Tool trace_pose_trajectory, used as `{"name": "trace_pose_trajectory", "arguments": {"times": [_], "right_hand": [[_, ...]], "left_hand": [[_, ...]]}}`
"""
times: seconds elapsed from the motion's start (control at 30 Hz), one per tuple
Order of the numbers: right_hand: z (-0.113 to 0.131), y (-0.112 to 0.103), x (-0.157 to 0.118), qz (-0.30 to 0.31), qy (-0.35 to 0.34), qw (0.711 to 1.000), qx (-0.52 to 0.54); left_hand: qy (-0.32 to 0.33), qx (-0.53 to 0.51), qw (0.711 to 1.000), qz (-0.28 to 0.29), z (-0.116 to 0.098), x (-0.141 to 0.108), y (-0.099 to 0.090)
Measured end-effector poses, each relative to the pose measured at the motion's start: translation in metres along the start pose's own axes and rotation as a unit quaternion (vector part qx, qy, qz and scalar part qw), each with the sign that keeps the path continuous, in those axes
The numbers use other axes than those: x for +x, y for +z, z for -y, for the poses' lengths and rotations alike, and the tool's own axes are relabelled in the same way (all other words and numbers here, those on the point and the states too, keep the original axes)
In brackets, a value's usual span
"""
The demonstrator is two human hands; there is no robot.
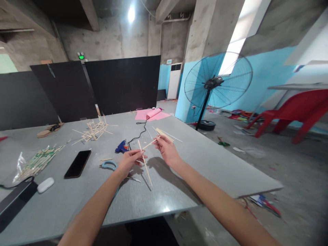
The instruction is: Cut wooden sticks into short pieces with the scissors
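Between finger and thumb, my left hand (131, 160) pinches a long thin wooden stick (146, 168) that slants down toward the table's front edge. My right hand (165, 147) pinches the far end of a shorter wooden stick (149, 144), whose other end meets or nearly meets the long one near my left fingers. Left of my left hand lie light-blue-handled pliers (109, 165). A blue glue gun (121, 147) rests just beyond them with its black cord. More loose sticks (165, 134) lie behind my right hand.
A lattice of joined sticks (94, 130) stands at the back left. Nearer are a phone (77, 164), a bag of sticks (38, 162), a white earbud case (45, 185) and a black power strip (17, 201). Pink paper (152, 113) lies at the far edge; a fan (214, 82) stands right.
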State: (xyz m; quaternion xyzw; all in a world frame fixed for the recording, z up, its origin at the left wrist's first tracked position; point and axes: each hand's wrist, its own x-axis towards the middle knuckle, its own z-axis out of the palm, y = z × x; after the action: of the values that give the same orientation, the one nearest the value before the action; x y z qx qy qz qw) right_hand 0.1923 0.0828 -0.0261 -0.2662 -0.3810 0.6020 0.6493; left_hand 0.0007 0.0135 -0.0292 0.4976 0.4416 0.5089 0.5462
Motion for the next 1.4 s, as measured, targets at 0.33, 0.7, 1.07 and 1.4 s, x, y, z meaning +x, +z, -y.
{"name": "trace_pose_trajectory", "arguments": {"times": [0.33, 0.7, 1.07, 1.4], "right_hand": [[-0.009, 0.001, -0.012, 0.122, -0.002, 0.977, -0.177], [-0.012, 0.003, -0.023, 0.235, 0.044, 0.918, -0.316], [-0.017, 0.000, -0.021, 0.251, 0.058, 0.914, -0.313], [-0.018, 0.000, -0.020, 0.254, 0.053, 0.914, -0.312]], "left_hand": [[0.046, -0.031, 0.995, -0.085, 0.000, 0.003, 0.000], [0.077, 0.010, 0.990, -0.118, -0.002, 0.002, 0.002], [0.069, 0.035, 0.992, -0.104, -0.006, -0.002, 0.004], [0.074, 0.041, 0.990, -0.109, -0.006, -0.002, 0.005]]}}
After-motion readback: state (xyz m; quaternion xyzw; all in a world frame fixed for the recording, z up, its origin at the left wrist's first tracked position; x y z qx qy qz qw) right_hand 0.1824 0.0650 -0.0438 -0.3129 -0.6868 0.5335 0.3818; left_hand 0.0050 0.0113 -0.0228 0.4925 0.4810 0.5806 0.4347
